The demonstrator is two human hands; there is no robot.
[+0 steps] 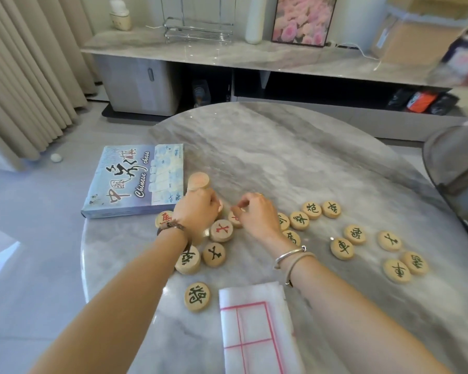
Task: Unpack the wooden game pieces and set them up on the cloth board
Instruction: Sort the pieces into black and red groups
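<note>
Round wooden game pieces lie scattered on the marble table (pixel 295 147). My left hand (pixel 196 211) grips a short stack of pieces (pixel 198 181) held upright near the box. Just to its right, my right hand (pixel 256 214) has its fingers curled and pinches the edge of a red-marked piece (pixel 233 221) lying on the table. Another red-marked piece (pixel 221 231) sits between my wrists. Several dark-lettered pieces (pixel 354 234) spread out to the right. The white cloth board (pixel 254 330) with red lines lies folded at the near edge.
The blue Chinese chess box (pixel 135 182) lies shut at the table's left edge. One piece (pixel 197 296) sits left of the cloth. A grey chair back (pixel 454 168) rises at the right. A low marble console (pixel 227 55) stands beyond the table.
</note>
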